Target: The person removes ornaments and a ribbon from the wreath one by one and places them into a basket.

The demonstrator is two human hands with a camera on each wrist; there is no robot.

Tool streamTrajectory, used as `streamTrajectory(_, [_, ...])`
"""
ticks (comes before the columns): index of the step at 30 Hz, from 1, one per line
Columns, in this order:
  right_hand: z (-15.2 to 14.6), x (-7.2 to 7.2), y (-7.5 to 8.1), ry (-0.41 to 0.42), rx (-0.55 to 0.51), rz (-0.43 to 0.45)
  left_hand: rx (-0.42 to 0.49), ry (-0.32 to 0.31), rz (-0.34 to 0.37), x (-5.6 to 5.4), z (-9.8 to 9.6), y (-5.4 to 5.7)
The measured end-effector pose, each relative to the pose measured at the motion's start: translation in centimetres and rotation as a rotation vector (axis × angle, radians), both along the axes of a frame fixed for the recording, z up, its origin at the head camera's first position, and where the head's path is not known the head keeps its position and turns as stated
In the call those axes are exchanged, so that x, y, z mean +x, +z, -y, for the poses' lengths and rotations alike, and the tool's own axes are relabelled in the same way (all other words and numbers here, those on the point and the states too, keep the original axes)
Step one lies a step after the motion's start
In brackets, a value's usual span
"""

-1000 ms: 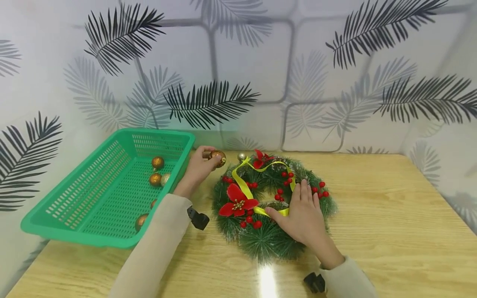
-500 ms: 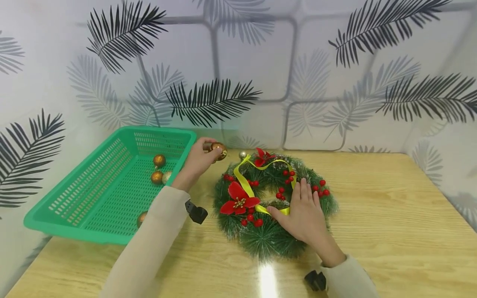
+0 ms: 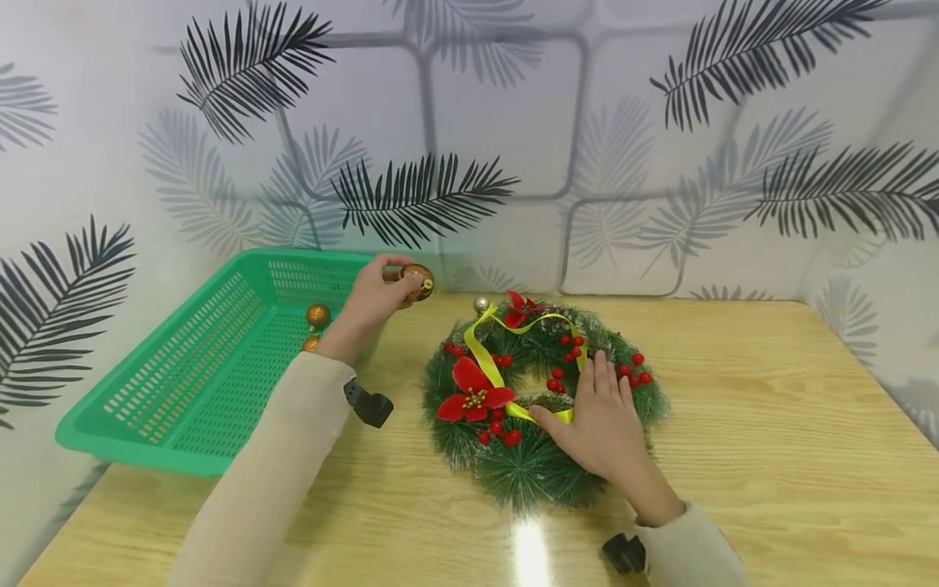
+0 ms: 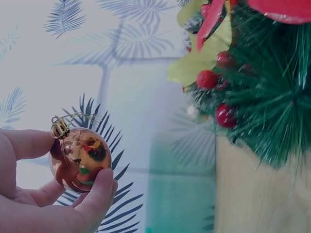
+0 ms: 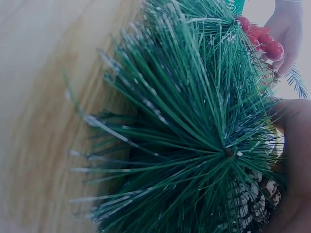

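My left hand (image 3: 367,310) pinches a shiny copper Christmas bauble (image 3: 418,281) in the air, between the green basket and the wreath. In the left wrist view the bauble (image 4: 80,160) has a gold cap and a thin gold thread loop. My right hand (image 3: 609,420) rests with straight fingers on the near right part of a green Christmas wreath (image 3: 521,473). Red poinsettias (image 3: 475,399), red berries and a yellow ribbon (image 3: 480,350) decorate the wreath. A small pale gold bauble (image 3: 481,305) shows at its far left edge. In the right wrist view, pine needles (image 5: 184,121) fill the middle.
A green plastic basket (image 3: 139,461) stands on the left of the wooden table (image 3: 770,424). Copper baubles (image 3: 318,315) lie in it, partly hidden by my left forearm. A wall covering with leaf prints (image 3: 499,122) rises behind the table.
My left hand has moved up and a little left with the copper bauble, and its forearm now covers more of the basket. The right hand has stayed on the wreath.
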State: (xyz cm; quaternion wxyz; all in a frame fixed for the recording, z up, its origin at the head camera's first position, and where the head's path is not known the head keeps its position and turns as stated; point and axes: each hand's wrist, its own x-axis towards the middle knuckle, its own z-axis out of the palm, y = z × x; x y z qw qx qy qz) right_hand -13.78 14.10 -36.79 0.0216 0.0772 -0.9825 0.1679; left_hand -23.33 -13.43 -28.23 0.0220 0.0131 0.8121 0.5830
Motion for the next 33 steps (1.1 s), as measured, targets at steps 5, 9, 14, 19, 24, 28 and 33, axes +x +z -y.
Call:
streamTrajectory(5, [-0.2,0.0,0.0,-0.004,-0.002,0.006,-0.006,-0.008,0.005,0.0,1.1,0.5])
streamTrajectory(9, [-0.3,0.0,-0.1,-0.005,-0.008,0.008,-0.014,0.005,0.008,0.3,1.9,0.6])
streamTrajectory(14, [-0.3,0.0,-0.2,-0.005,-0.006,0.002,-0.057,0.020,0.015,0.6,3.0,0.7])
streamTrajectory(19, [-0.4,0.0,-0.3,-0.001,-0.005,-0.001,-0.084,0.034,0.023,1.1,4.0,0.8])
streamTrajectory(24, [-0.5,0.0,-0.2,0.002,-0.005,0.004,-0.081,0.055,0.034,1.3,5.1,0.6])
streamTrajectory(28, [-0.4,0.1,-0.1,0.005,-0.010,-0.003,-0.088,0.064,0.033,1.2,6.0,0.2])
streamTrajectory(33, [-0.3,0.1,-0.2,0.010,-0.026,-0.009,-0.103,0.076,0.031,1.4,6.9,0.5])
